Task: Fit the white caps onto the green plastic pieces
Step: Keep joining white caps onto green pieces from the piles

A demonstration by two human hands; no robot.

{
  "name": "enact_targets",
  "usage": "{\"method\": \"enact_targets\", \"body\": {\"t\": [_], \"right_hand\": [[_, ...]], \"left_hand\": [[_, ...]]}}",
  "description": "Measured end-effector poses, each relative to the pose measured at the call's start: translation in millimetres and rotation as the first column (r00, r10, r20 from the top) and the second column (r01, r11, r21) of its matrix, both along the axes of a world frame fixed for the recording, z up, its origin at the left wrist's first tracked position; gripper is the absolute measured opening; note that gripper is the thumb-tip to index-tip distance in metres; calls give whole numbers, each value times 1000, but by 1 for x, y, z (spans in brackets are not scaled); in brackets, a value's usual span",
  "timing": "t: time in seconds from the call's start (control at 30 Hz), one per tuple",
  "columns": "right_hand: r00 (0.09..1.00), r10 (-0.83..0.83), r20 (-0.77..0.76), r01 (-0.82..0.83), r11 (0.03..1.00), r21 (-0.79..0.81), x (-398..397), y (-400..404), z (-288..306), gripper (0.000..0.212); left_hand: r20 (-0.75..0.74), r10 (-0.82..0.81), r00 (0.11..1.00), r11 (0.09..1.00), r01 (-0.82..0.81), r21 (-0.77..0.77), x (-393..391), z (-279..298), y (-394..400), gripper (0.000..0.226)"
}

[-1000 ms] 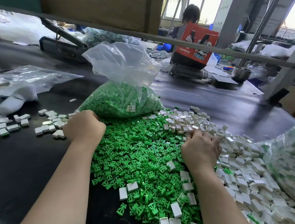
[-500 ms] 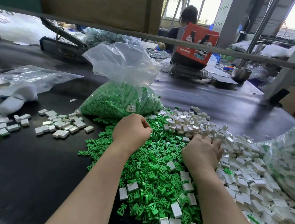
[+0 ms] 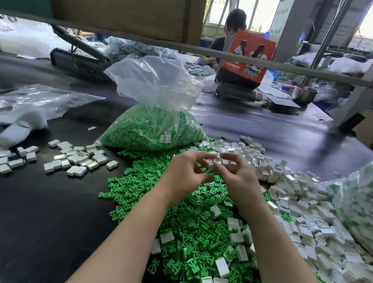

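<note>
Dark table [image 3: 27, 217] strewn with loose green plastic pieces [image 3: 187, 222] and white caps [image 3: 305, 210]. Clear bag [image 3: 153, 125] holds more green pieces. Both hands raised above the green heap: right hand [image 3: 239, 175] fingers pinch one white cap [image 3: 216, 158]; left hand [image 3: 183, 175] fingers curled beside it, contents hidden.

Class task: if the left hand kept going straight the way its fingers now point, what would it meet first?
Most likely the white cap pinched by the right hand; the left hand points right at it, almost touching, though depth is unclear.
</note>
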State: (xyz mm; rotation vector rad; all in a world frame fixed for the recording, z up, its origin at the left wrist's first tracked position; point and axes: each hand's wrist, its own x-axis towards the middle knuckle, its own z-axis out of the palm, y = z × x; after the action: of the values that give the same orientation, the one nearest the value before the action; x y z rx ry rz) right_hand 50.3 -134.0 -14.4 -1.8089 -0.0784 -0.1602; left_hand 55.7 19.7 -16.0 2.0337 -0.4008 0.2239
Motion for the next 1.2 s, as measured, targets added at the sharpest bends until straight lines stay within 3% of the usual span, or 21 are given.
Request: {"method": "enact_targets", "body": {"t": [0.1,0.2,0.27,0.33,0.4,0.63,0.83,1.07,1.2], "right_hand": [[996,84,3,-84,989,121,0,2,-3,30],[999,20,37,-21,999,28,3,-2,-7,20],[997,16,73,2,973,-229,6,-6,-11,21],[996,84,24,-52,795,-605,8,-8,-17,34],[994,104,-21,-83,636,-767,8,-6,-20,50],[991,110,79,-18,685,-729,7,-3,-17,17],[991,108,76,-14,658,-753,5,0,-16,11],[991,97,92,-11,745,-667,3,1,-16,14],[990,-15,142,76,898,-434,4,-3,-17,14]], "left_hand": [[76,46,996,994,-38,-103,-1,-1,-4,24],[-8,26,1000,970,-27,-240,-2,-2,-1,22],[-41,34,999,953,-44,-300,-3,-1,1,22],[-57,69,996,944,-84,-319,-4,-1,1,21],[-47,95,994,942,-105,-318,-5,0,1,20],[-5,168,986,934,-161,-319,-6,-1,1,23],[-34,151,988,929,-154,-338,-2,-6,5,16],[-65,133,989,939,-146,-313,3,-11,5,15],[-111,92,990,929,-125,-347,2,-11,4,16]]}}
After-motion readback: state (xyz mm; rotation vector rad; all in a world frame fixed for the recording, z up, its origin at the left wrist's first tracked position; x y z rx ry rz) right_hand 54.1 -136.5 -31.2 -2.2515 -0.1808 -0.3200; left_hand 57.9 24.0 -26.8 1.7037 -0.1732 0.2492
